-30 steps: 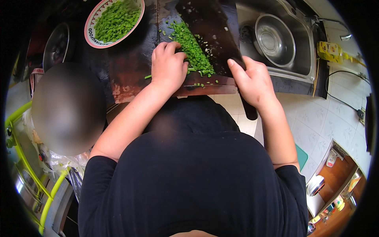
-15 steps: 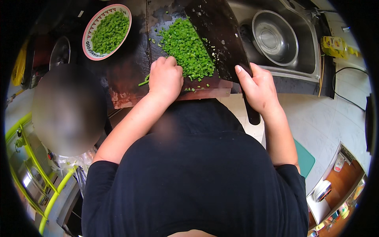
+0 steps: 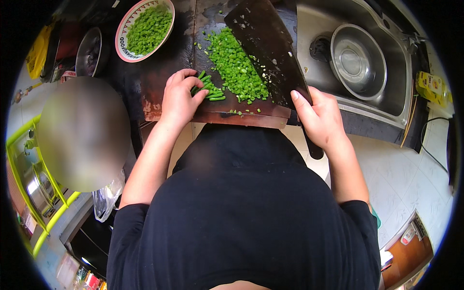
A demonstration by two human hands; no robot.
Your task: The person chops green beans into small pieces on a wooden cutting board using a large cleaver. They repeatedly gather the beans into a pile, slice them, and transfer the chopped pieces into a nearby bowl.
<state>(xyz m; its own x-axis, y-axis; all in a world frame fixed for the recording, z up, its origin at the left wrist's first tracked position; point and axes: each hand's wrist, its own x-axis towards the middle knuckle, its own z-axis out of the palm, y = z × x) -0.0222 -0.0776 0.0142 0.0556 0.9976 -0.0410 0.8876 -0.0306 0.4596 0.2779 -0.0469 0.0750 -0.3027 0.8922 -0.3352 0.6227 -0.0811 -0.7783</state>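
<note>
On the dark cutting board [image 3: 159,94], my left hand [image 3: 180,96] curls its thumb and fingers loosely around a small bunch of green bean lengths [image 3: 212,92]. Their right ends fan out past the fingertips; the other ends are hidden under the hand. Just to the right lies a long heap of chopped green beans [image 3: 237,67]. My right hand [image 3: 321,116] is closed round the handle of a wide dark cleaver [image 3: 266,48]. Its blade lies tilted over the heap's right side, with green and pale bits stuck to it.
A white bowl with a red-patterned rim [image 3: 122,26], filled with chopped green beans, stands at the back left. Right of the board is a steel sink [image 3: 309,67] holding a metal basin [image 3: 382,72]. A yellow bottle [image 3: 431,89] stands beyond it.
My left hand has shifted left and loosened, uncovering the green bean lengths on its right. The right hand still holds the cleaver over the heap. The whole view has shifted slightly.
</note>
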